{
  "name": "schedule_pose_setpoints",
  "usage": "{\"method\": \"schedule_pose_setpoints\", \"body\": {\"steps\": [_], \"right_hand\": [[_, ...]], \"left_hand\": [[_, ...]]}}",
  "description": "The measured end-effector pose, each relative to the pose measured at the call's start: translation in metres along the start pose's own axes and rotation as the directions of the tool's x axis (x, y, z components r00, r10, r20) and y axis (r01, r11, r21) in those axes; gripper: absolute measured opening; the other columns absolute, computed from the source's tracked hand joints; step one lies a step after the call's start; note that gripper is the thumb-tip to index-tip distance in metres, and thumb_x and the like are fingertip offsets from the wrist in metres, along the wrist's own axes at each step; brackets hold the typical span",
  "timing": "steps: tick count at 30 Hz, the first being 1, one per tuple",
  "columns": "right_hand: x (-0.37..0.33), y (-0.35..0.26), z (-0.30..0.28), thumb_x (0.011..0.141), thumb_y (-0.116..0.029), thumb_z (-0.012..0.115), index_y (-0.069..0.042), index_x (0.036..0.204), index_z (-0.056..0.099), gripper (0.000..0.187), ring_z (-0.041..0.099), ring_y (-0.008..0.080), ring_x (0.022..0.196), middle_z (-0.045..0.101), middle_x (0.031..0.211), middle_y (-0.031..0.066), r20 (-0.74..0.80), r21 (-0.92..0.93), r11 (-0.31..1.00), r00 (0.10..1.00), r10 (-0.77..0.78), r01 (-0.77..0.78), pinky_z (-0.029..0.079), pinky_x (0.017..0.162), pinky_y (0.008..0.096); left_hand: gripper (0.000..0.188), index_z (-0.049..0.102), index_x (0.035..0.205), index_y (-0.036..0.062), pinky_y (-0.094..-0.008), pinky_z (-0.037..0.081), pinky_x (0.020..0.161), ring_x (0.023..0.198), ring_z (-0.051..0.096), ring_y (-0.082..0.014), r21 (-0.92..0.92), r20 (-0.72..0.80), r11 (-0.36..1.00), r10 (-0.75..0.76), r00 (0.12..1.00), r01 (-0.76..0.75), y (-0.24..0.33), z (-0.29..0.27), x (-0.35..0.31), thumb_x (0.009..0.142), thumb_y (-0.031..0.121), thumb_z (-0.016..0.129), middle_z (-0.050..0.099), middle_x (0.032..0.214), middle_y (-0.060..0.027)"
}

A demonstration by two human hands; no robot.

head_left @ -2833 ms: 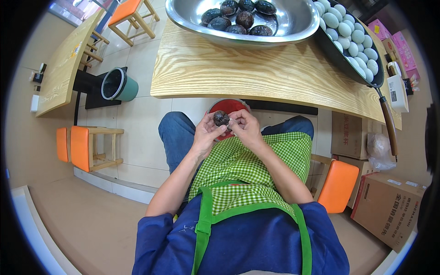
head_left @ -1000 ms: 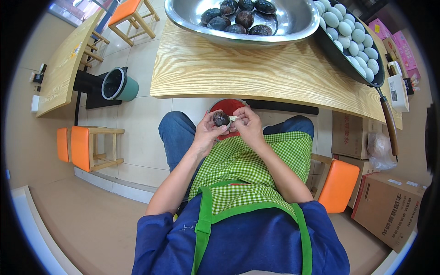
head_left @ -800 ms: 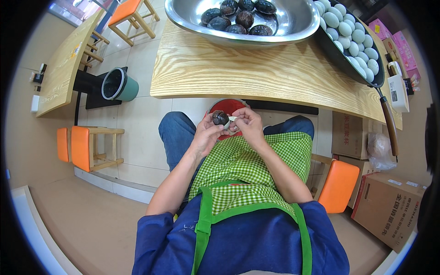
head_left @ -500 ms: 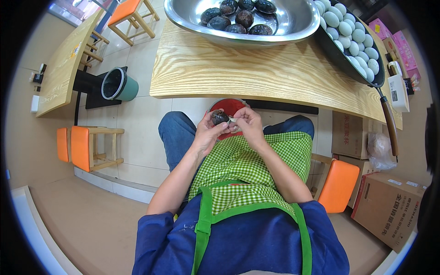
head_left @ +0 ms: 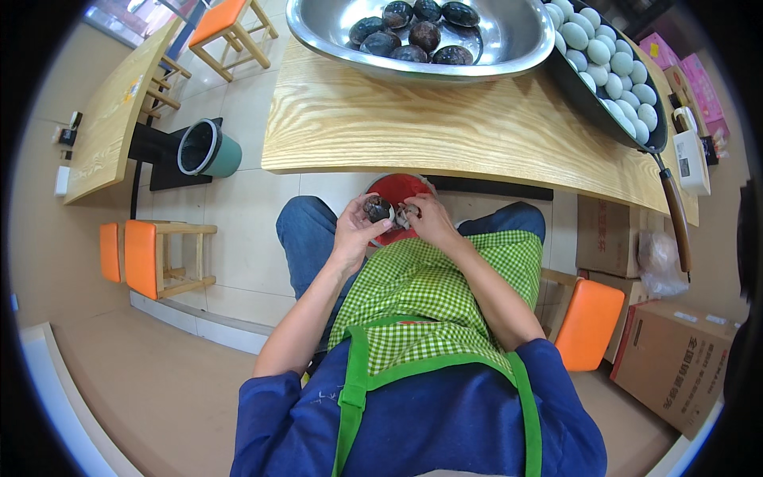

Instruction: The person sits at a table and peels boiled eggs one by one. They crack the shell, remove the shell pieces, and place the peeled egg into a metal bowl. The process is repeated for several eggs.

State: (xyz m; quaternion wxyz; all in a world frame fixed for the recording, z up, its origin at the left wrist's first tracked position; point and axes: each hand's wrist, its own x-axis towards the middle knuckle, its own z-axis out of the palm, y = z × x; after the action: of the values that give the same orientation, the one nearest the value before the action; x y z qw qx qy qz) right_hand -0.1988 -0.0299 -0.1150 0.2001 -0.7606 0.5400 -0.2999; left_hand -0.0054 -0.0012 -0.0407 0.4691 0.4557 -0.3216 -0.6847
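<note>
Both of my hands are working above a red bucket (head_left: 394, 187) set between my knees. My left hand (head_left: 352, 228) is grasping a dark egg (head_left: 377, 207), with the fingers curling round its far side and the thumb pressing near its lower edge; some pale shell is showing on its right side. My right hand (head_left: 434, 223) is hanging just beside it, fingers bending inward and closing on greyish bits of shell (head_left: 406, 215). More dark eggs (head_left: 424, 35) are lying in the metal bowl (head_left: 509, 49) on the table (head_left: 421, 119), and pale eggs (head_left: 620, 63) are filling the pan (head_left: 582, 95) to its right. Dark printed characters are running along the side of the big cardboard box (head_left: 671, 362), and small white labels (head_left: 686, 316) are sticking to its top, too tiny to read. Red characters are marking the cardboard box behind it (head_left: 600, 234).
</note>
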Motion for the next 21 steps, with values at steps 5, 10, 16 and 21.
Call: {"method": "schedule_pose_setpoints", "body": {"steps": [5,10,16,21], "right_hand": [[0.016,-0.045,-0.044,0.082,-0.011,0.064,0.0,0.104,0.066,0.024,0.066,0.033,0.081,0.067,0.09,0.0176,0.272,0.153,0.933,0.922,0.277,-0.325,0.053,0.076,0.0429],[0.014,-0.049,-0.036,0.085,-0.01,0.065,0.001,0.097,0.065,0.016,0.066,0.0283,0.075,0.065,0.089,0.0146,0.012,0.41,0.9,0.987,0.158,-0.149,0.053,0.068,0.0395],[0.013,-0.079,-0.055,0.083,-0.01,0.068,-0.001,0.093,0.065,0.013,0.065,0.027,0.072,0.062,0.086,0.0128,-0.023,0.404,0.915,1.0,0.005,0.005,0.053,0.062,0.0381],[0.012,-0.079,-0.055,0.084,-0.008,0.066,-0.003,0.085,0.061,0.007,0.063,0.031,0.07,0.06,0.082,0.0115,-0.044,0.245,0.968,0.998,-0.049,0.058,0.051,0.058,0.0404]], "left_hand": [[0.057,0.046,0.13,-0.0035,-0.0323,0.053,0.091,0.103,0.061,-0.0166,-0.006,-0.019,1.0,0.023,1.0,-0.023,-0.002,0.0,-0.001,0.08,-0.007,0.072,0.059,0.116,-0.0111],[0.057,0.046,0.13,-0.0029,-0.0309,0.053,0.091,0.103,0.06,-0.016,0.017,-0.023,0.999,0.046,0.999,-0.045,0.002,0.008,0.001,0.08,-0.007,0.073,0.059,0.116,-0.0113],[0.056,0.046,0.128,-0.0029,-0.0298,0.052,0.091,0.104,0.06,-0.0166,0.058,-0.048,0.997,0.05,0.998,-0.048,0.001,0.008,0.0,0.08,-0.007,0.073,0.057,0.119,-0.0115],[0.053,0.047,0.127,-0.0032,-0.0304,0.053,0.092,0.105,0.061,-0.0172,0.1,-0.042,0.994,0.058,0.997,-0.053,0.0,0.006,-0.001,0.08,-0.008,0.072,0.057,0.119,-0.0116]]}}
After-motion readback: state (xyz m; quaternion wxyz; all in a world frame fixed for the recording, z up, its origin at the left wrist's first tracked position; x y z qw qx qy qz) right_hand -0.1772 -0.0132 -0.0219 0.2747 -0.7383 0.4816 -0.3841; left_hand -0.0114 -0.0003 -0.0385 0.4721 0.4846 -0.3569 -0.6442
